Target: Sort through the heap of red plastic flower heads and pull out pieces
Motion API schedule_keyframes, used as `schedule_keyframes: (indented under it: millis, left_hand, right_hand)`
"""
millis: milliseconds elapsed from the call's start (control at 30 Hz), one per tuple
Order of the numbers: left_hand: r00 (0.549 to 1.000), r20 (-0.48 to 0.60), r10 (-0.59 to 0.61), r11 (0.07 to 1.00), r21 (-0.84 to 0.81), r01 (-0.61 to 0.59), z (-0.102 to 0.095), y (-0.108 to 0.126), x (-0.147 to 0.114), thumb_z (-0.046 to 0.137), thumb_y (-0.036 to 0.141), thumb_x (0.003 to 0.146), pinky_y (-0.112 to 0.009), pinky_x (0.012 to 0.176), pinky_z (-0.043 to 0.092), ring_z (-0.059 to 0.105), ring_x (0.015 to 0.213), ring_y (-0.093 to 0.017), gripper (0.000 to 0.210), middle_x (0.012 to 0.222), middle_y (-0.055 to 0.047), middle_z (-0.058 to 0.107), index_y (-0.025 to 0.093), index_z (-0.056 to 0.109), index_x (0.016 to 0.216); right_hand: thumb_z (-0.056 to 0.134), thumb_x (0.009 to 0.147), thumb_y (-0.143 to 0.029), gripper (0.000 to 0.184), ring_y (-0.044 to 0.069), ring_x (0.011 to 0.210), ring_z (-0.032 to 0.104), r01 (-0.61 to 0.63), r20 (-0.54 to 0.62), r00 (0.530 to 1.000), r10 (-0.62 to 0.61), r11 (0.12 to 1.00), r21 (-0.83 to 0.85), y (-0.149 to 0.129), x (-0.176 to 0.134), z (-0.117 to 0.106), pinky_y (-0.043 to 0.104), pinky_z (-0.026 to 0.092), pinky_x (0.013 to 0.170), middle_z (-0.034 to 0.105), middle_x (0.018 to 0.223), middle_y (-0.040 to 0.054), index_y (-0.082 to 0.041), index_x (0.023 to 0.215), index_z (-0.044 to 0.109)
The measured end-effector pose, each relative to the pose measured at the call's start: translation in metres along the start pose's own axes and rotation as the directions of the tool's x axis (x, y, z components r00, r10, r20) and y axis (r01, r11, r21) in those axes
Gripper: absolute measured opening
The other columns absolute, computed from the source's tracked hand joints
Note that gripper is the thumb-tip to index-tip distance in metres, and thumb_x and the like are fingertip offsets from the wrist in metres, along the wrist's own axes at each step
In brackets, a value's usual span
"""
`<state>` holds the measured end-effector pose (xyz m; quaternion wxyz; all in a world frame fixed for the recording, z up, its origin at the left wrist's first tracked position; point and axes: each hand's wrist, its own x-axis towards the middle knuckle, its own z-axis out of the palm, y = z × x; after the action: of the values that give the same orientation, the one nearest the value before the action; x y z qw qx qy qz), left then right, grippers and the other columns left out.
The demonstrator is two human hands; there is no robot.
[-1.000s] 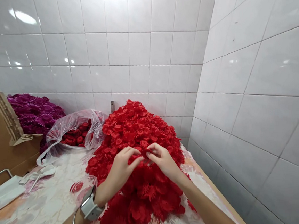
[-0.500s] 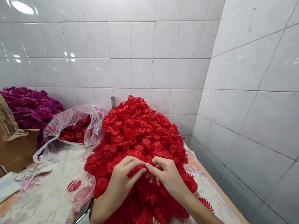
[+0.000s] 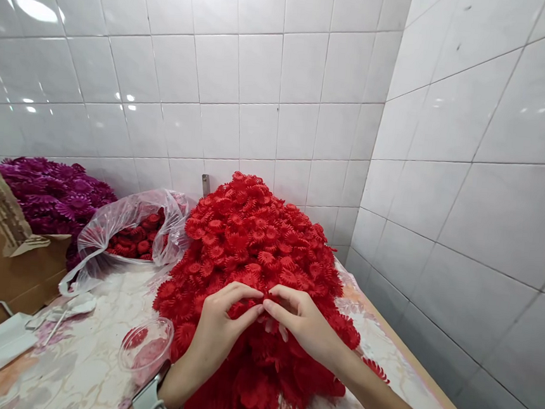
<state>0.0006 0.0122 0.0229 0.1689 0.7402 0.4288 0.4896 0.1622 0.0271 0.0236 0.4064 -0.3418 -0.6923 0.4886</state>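
My left hand [image 3: 229, 318] and my right hand [image 3: 303, 322] meet fingertip to fingertip over the front of a big heap of red artificial flowers [image 3: 255, 235]. Thumbs and index fingers are pinched together on a small red flower piece [image 3: 267, 295], mostly covered by the fingers and hard to tell from the red behind it. Below the hands lie looser red petals [image 3: 256, 388]. A clear plastic cup [image 3: 148, 346] with some red in it stands left of my left wrist, which wears a watch [image 3: 153, 401].
At the left, a clear plastic bag [image 3: 103, 231] holds dark red flower pieces [image 3: 138, 237]. Behind it rises a purple flower heap [image 3: 63, 192], with a cardboard box [image 3: 9, 264] in front. A patterned cloth [image 3: 94, 335] covers the table; tiled walls close the back and right.
Both hands have shifted slightly, the index fingers now more arched and the fingertips closer together. The red piece stays between them. The view has moved very slightly.
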Motion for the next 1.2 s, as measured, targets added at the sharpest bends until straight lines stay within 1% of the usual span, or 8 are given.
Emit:
schedule_keyframes:
  millis: [100,333,500,633,800,967,1067,1200]
  left_hand:
    - [0.997,-0.029,-0.07,0.997,-0.04,0.069,0.0007,0.0003,-0.0009,0.059,0.029,0.075,-0.029,0.077,0.049,0.061,0.086,-0.017,0.019,0.092,-0.003,0.066,0.021,0.062,0.092]
    - [0.986,-0.085,-0.144,0.989,-0.046,0.141,0.0008,0.0027,-0.0009,0.052,0.03,0.079,-0.031,0.078,0.046,0.061,0.084,-0.018,0.017,0.089,-0.003,0.066,0.02,0.062,0.089]
    - [0.986,-0.077,-0.15,0.988,-0.049,0.146,0.0007,0.003,-0.0012,0.051,0.031,0.08,-0.03,0.079,0.045,0.06,0.087,-0.018,0.018,0.093,-0.003,0.066,0.019,0.061,0.09]
    - [0.987,-0.077,-0.144,0.989,-0.045,0.141,0.0003,0.0032,-0.0024,0.05,0.03,0.081,-0.029,0.079,0.045,0.06,0.088,-0.018,0.018,0.093,-0.003,0.066,0.02,0.061,0.09]
    - [0.987,-0.093,-0.132,0.991,-0.045,0.128,0.0005,0.0037,-0.0024,0.05,0.031,0.081,-0.029,0.077,0.046,0.061,0.085,-0.018,0.018,0.092,-0.003,0.067,0.02,0.061,0.089]
    - [0.989,-0.105,-0.1,0.995,-0.029,0.098,0.0014,0.0054,-0.0036,0.05,0.029,0.081,-0.03,0.077,0.046,0.06,0.085,-0.018,0.017,0.089,-0.003,0.066,0.02,0.061,0.088]
    - [0.99,-0.116,-0.077,0.997,-0.015,0.075,0.0013,0.0059,-0.0038,0.05,0.029,0.081,-0.029,0.076,0.047,0.061,0.084,-0.018,0.016,0.088,-0.003,0.066,0.019,0.061,0.087]
    - [0.991,-0.116,-0.073,0.997,-0.01,0.073,0.0013,0.0047,-0.0033,0.049,0.029,0.081,-0.029,0.075,0.047,0.061,0.084,-0.018,0.017,0.089,-0.003,0.066,0.02,0.062,0.088]
  right_hand:
    - [0.049,0.082,-0.036,0.019,0.007,0.049,0.048,0.05,-0.035,0.998,-0.05,0.999,0.011,0.002,0.0003,0.0,0.022,0.04,0.05,0.053,0.062,-0.0038,-0.017,0.079,0.051]
    - [0.061,0.073,-0.037,0.026,0.014,0.064,0.061,0.041,-0.078,0.997,-0.018,0.951,0.306,0.0026,0.0026,0.0041,0.029,0.05,0.06,0.059,0.07,-0.001,-0.019,0.073,0.044]
    - [0.056,0.078,-0.035,0.024,0.016,0.074,0.063,-0.022,-0.012,0.999,0.029,0.921,0.389,0.0008,0.0024,0.0,0.031,0.05,0.069,0.064,0.079,0.0035,-0.016,0.094,0.056]
    - [0.06,0.075,-0.032,0.019,0.018,0.082,0.063,-0.023,0.006,1.0,0.022,0.884,0.468,-0.0003,0.002,-0.0012,0.032,0.049,0.073,0.064,0.088,0.0047,-0.016,0.085,0.061]
    - [0.066,0.071,-0.027,0.017,0.02,0.089,0.063,-0.044,0.007,0.999,0.05,0.803,0.594,-0.0035,0.001,-0.0004,0.034,0.046,0.081,0.066,0.082,0.0035,-0.016,0.074,0.052]
    - [0.066,0.07,-0.023,0.021,0.019,0.084,0.065,-0.085,0.03,0.996,0.085,0.766,0.637,-0.0036,0.0011,-0.0009,0.036,0.046,0.083,0.068,0.081,0.0044,-0.017,0.073,0.047]
    - [0.065,0.073,-0.025,0.019,0.018,0.082,0.066,-0.098,0.049,0.995,0.087,0.761,0.642,-0.0016,0.0021,-0.0024,0.036,0.047,0.083,0.068,0.085,0.006,-0.016,0.086,0.053]
    - [0.065,0.073,-0.028,0.025,0.02,0.091,0.063,-0.105,0.086,0.994,0.066,0.794,0.598,0.0012,0.0023,-0.0039,0.036,0.044,0.089,0.067,0.093,0.0085,-0.014,0.094,0.062]
